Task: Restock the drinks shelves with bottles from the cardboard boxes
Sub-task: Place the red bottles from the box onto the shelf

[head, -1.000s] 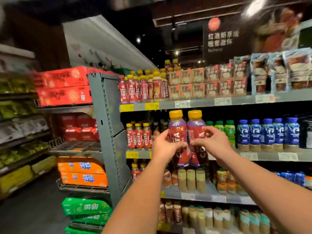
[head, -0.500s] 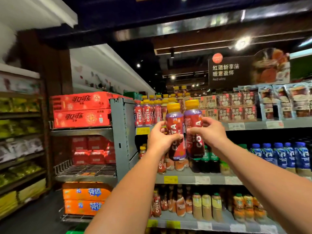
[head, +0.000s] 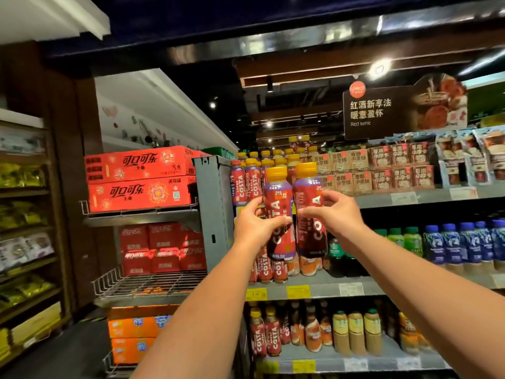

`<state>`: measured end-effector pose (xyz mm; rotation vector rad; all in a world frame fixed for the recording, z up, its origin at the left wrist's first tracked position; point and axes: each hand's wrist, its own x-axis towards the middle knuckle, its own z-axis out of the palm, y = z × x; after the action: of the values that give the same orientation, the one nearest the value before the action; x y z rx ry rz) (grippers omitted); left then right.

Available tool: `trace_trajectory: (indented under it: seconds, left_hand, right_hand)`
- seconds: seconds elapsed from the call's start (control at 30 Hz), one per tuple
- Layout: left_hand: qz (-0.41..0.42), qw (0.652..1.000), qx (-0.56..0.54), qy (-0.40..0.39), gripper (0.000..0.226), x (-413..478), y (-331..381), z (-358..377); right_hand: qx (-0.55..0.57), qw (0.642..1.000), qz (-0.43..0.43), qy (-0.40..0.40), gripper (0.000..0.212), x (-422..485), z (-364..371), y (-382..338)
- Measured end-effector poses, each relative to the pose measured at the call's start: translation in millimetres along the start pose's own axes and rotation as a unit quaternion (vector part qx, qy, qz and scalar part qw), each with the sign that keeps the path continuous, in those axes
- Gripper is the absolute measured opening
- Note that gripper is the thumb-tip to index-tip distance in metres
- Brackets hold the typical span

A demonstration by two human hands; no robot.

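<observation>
Two red Costa coffee bottles with yellow caps stand upright side by side in the air before the shelves. My left hand [head: 255, 224] grips the left bottle [head: 278, 198] at mid-height. My right hand [head: 337, 214] grips the right bottle [head: 308, 195] the same way. Their caps reach the level of the top shelf [head: 426, 196], where a row of matching Costa bottles [head: 247, 181] stands at its left end. No cardboard box of bottles is in view.
Brown carton packs [head: 374, 170] fill the top shelf to the right. The middle shelf [head: 355, 287] holds Costa, green and blue bottles [head: 461, 242]. A grey upright [head: 214, 203] bounds the shelves on the left, with red Coca-Cola cases [head: 136, 177] beyond it.
Both hands have lifted the two bottles from the middle shelf's height up to the top shelf's level, and my view has tilted upward.
</observation>
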<state>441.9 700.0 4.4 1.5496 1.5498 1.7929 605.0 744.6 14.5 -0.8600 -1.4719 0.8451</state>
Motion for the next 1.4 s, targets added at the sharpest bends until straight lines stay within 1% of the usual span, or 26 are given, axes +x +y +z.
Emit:
trace_trajectory:
  seconds: [0.07, 0.13, 0.23, 0.3, 0.4, 0.47, 0.53, 0.6, 0.67, 0.73, 0.8, 0.87, 1.0, 1.1, 1.23, 1.33, 1.4]
  left_hand:
    - [-0.018, 1.000, -0.021, -0.003, 0.073, 6, -10, 2]
    - [-0.031, 0.999, -0.034, -0.008, 0.064, 12, -20, 7]
    - [-0.037, 0.999, -0.029, -0.005, 0.060, 26, -33, 22]
    - [-0.041, 0.999, -0.023, 0.005, 0.066, 39, -38, 32]
    - [-0.042, 0.998, -0.024, 0.026, 0.076, 64, -42, 46]
    - [-0.042, 0.998, -0.028, 0.040, 0.079, 80, -41, 52]
    - [-0.035, 0.997, -0.039, 0.050, 0.068, 96, -39, 54]
    - [-0.020, 0.997, -0.055, 0.051, 0.048, 111, -36, 54]
    - [-0.006, 0.997, -0.057, 0.050, 0.044, 124, -32, 51]
    - [0.007, 0.997, -0.050, 0.058, 0.039, 141, -34, 47]
    - [0.019, 0.996, -0.045, 0.069, 0.034, 159, -40, 43]
    - [0.025, 0.996, -0.037, 0.078, 0.030, 177, -45, 38]
    - [0.035, 0.994, -0.022, 0.106, 0.034, 215, -51, 34]
    - [0.050, 0.991, 0.000, 0.127, 0.038, 246, -53, 37]
    - [0.051, 0.990, -0.021, 0.126, 0.036, 278, -63, 48]
    - [0.049, 0.992, -0.040, 0.107, 0.033, 293, -73, 59]
    - [0.054, 0.991, -0.049, 0.113, 0.033, 302, -82, 67]
  right_hand:
    - [-0.010, 1.000, 0.008, -0.012, 0.044, 8, 5, 7]
    - [-0.025, 0.999, 0.016, -0.015, 0.047, 17, 8, 17]
    - [-0.035, 0.999, 0.035, -0.010, 0.051, 36, 9, 34]
    - [-0.043, 0.998, 0.034, -0.015, 0.050, 50, 8, 40]
    - [-0.046, 0.998, 0.023, -0.024, 0.060, 76, 8, 40]
    - [-0.059, 0.998, 0.017, -0.035, 0.058, 94, 9, 36]
    - [-0.062, 0.997, 0.004, -0.042, 0.060, 113, 13, 35]
    - [-0.051, 0.998, -0.006, -0.047, 0.064, 130, 19, 32]
    - [-0.027, 0.998, -0.004, -0.055, 0.066, 145, 27, 29]
    - [-0.009, 0.998, -0.004, -0.067, 0.061, 161, 36, 28]
    - [0.000, 0.998, -0.012, -0.068, 0.049, 177, 47, 29]
    - [0.005, 0.998, -0.026, -0.050, 0.046, 193, 62, 32]
    - [0.005, 0.999, -0.038, -0.006, 0.064, 220, 92, 35]
    - [-0.019, 0.998, -0.054, 0.040, 0.060, 241, 111, 35]
    - [-0.044, 0.993, -0.066, 0.093, 0.046, 266, 126, 39]
    - [-0.062, 0.989, -0.057, 0.120, 0.046, 279, 128, 46]
    - [-0.068, 0.987, -0.055, 0.132, 0.046, 285, 129, 52]
